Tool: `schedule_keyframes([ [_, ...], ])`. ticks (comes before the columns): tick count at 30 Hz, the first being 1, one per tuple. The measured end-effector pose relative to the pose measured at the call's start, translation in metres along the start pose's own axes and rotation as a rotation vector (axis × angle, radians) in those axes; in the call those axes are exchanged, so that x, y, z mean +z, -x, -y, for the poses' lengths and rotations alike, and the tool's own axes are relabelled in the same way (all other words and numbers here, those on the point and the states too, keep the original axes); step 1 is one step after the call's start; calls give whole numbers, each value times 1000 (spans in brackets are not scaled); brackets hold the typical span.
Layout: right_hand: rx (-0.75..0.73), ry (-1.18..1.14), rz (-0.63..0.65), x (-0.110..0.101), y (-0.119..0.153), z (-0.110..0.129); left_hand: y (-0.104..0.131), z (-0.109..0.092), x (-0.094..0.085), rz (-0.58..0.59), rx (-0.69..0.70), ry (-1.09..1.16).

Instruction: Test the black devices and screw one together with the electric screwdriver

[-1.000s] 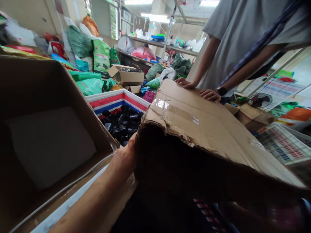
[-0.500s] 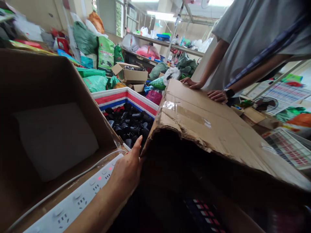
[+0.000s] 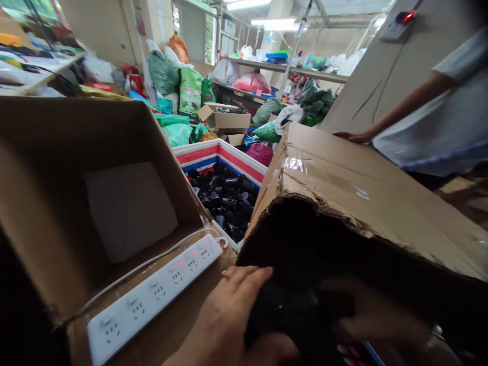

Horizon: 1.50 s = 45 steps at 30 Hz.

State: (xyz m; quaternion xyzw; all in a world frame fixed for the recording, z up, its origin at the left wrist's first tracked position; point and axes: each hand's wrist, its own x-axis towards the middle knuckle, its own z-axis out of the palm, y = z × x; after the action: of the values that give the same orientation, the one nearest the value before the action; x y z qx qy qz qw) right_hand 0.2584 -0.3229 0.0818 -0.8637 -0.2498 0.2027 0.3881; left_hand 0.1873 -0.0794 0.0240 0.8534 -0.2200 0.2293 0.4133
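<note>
- Closest in, the left hand [image 3: 232, 317] is curled round a dark bundle [image 3: 290, 317] right at the mouth of the torn cardboard box [image 3: 366, 203], thumb under, fingers over the top, so it's gripped from the side. What the bundle actually is can't be made out, too dark.
- The right hand [image 3: 375, 317] is laid in the shadow under the box's ragged flap, blurred; whether it's open or closed can't be told.
- The box is tipped on its side with the opening turned toward the camera, probably so the contents can be reached without lifting it.
- Just left of the hands, a white power strip [image 3: 156, 292] is laid along the flap of an open carton [image 3: 76, 168], a few red switch lights lit, its cable trailed into the carton.
- Behind that, a striped tub [image 3: 219, 155] is filled with small black parts [image 3: 224, 195].
- On the far edge of the torn box a co-worker's hand [image 3: 353, 136] is rested flat, presumably to steady it.
- Farther back, green sacks [image 3: 190, 89] carry print, but nothing can be read from here.
</note>
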Motion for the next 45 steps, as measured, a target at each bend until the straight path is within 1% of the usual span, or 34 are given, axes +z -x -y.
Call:
schedule_keyframes([
  [2, -97, 113, 215, 9, -11, 19, -8, -10, -1, 89, 32, 27],
  [3, -179, 175, 255, 16, -19, 29, -10, -13, -2, 109, 7, 20],
  [4, -269, 218, 233, 24, -28, 37, -10, -13, -5, 108, -51, 10],
  [5, -352, 222, 158, 32, -37, 43, -8, -12, -10, 76, -135, 6],
  [6, -403, 173, 78, 41, -47, 46, -3, -10, -16, 25, -236, 18],
  [7, -420, 82, 14, 50, -55, 47, 3, -6, -23, -37, -344, 43],
  [8, -409, -27, -13, 60, -64, 44, 11, -2, -30, -113, -453, 72],
  [9, -375, -130, 6, 71, -70, 39, 21, 3, -37, -207, -548, 91],
  [10, -338, -213, 53, 83, -76, 33, 31, 8, -42, -320, -624, 94],
  [11, -311, -269, 110, 96, -81, 25, 41, 12, -46, -433, -684, 82],
  [13, -284, -313, 210, 125, -87, 11, 58, 19, -49, -608, -782, 58],
  [15, -261, -323, 276, 153, -91, 2, 69, 24, -46, -682, -894, 143],
  [17, -246, -308, 315, 172, -98, 1, 76, 28, -44, -687, -1001, 303],
  [18, -251, -289, 332, 178, -103, 3, 79, 30, -44, -677, -1031, 388],
  [20, -288, -247, 392, 178, -113, 9, 83, 33, -46, -597, -1051, 530],
  [22, -311, -206, 446, 167, -122, 11, 87, 36, -52, -465, -1033, 641],
  [23, -309, -203, 458, 158, -124, 10, 90, 37, -56, -419, -1023, 688],
  [24, -298, -216, 468, 148, -124, 7, 92, 38, -59, -410, -1019, 724],
  [25, -271, -222, 473, 137, -122, 1, 95, 40, -63, -438, -1018, 750],
  [27, -196, -174, 499, 117, -114, -15, 100, 41, -69, -538, -1029, 792],
  [28, -146, -97, 514, 110, -108, -24, 102, 40, -72, -566, -1034, 807],
  [29, -107, -21, 522, 105, -102, -34, 104, 39, -74, -567, -1035, 819],
  [30, -85, 32, 511, 104, -97, -44, 105, 37, -76, -542, -1028, 834],
  [31, -95, 62, 459, 107, -93, -53, 105, 35, -78, -504, -1013, 848],
  [32, -130, 81, 372, 112, -90, -62, 105, 32, -79, -464, -996, 861],
  [34, -225, 135, 95, 125, -85, -78, 106, 25, -83, -405, -974, 871],
  [35, -247, 179, -51, 132, -83, -85, 106, 21, -85, -397, -966, 871],
  [36, -237, 224, -174, 137, -82, -92, 107, 18, -88, -401, -960, 871],
  [37, -212, 266, -255, 141, -80, -98, 109, 14, -91, -414, -957, 868],
  [38, -190, 298, -275, 144, -78, -103, 111, 11, -96, -433, -950, 869],
  [39, -184, 318, -237, 146, -77, -109, 113, 9, -100, -452, -942, 868],
  [42, -260, 313, -29, 153, -77, -118, 117, 0, -113, -461, -902, 862],
  [43, -284, 306, 0, 157, -78, -118, 117, -4, -116, -457, -894, 866],
  [45, -301, 295, -24, 166, -82, -114, 117, -12, -120, -467, -903, 886],
])
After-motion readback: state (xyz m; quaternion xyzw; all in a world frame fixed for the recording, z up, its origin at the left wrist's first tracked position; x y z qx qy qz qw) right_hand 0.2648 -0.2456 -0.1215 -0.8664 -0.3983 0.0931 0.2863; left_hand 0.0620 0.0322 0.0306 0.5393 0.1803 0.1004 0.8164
